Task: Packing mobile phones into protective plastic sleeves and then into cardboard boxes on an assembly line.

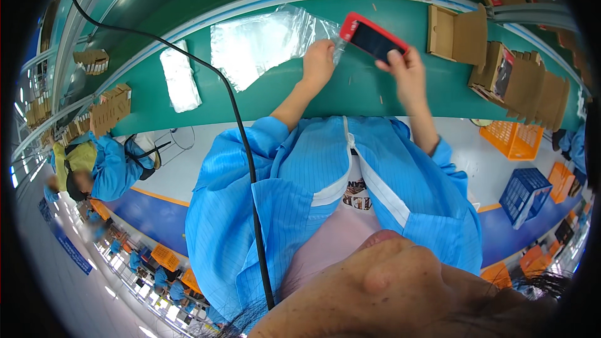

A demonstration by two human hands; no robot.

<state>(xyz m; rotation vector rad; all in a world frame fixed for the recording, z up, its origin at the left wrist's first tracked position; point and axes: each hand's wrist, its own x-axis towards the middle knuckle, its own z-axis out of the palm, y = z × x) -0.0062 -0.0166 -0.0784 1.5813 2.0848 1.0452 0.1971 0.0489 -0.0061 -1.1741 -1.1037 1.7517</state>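
Observation:
My right hand (407, 75) grips the lower end of a red handheld device (374, 36) with a dark, screen-like rectangle on its front. The device tilts over the green table, its far end by the mouth of a clear plastic bag (333, 32). My left hand (319, 62) has its fingers closed on the edge of that bag. Left of it, a spread of clear plastic bags (253, 44) lies on the table. Whether the device's far end touches the bag, I cannot tell.
A stack of white-looking plastic bags (179, 78) lies further left. An open cardboard box (443, 32) and a row of brown cartons (526, 84) stand at the right. A black cable (235, 103) hangs across the view. Behind me are orange (512, 139) and blue crates (524, 195).

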